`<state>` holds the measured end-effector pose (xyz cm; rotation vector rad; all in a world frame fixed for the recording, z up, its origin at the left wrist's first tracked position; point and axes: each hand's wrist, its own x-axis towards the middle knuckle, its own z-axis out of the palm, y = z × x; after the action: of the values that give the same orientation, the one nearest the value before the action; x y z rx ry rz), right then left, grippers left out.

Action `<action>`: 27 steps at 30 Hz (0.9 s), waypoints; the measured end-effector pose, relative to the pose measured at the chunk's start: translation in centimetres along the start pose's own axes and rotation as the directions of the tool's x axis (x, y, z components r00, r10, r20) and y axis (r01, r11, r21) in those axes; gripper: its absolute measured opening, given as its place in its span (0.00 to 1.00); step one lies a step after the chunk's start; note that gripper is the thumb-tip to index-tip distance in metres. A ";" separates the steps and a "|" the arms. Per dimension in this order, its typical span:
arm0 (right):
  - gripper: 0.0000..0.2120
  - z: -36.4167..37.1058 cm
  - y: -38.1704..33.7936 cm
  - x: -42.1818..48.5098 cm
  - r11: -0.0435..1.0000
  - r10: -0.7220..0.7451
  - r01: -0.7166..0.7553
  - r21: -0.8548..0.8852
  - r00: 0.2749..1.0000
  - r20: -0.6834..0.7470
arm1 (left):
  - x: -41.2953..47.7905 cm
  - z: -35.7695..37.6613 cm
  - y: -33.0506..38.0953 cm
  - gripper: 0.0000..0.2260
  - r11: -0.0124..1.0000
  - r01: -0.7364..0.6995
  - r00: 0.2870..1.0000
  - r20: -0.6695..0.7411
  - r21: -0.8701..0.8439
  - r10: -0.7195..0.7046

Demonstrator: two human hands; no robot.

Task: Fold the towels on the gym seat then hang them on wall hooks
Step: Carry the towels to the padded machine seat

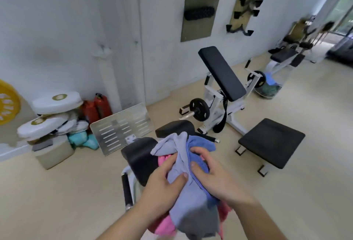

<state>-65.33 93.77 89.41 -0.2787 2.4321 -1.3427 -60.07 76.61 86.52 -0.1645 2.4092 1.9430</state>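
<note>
We can read no text, number or brand anywhere. The yellow disc [7,102] at the left edge bears pale marks, and the upper white disc [57,103] and the lower white disc [41,126] by the wall each carry a round gold emblem. All of these are too blurred for us to make out letters.

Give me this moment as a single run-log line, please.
state: towels bunched, unfolded | left hand: grips lavender towel | right hand: grips blue towel | pink towel: underneath | wall hooks: no towel
</note>
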 end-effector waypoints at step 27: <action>0.27 -5.4 13.4 52.0 0.899 0.175 0.116 -0.422 0.789 0.589 | 43.6 3.4 -12.1 0.12 0.816 0.574 0.782 -0.252 -0.068 -0.570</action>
<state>-115.34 87.80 70.05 -0.6732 2.0998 -0.5209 -102.14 74.94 69.67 -1.0828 2.1309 1.6864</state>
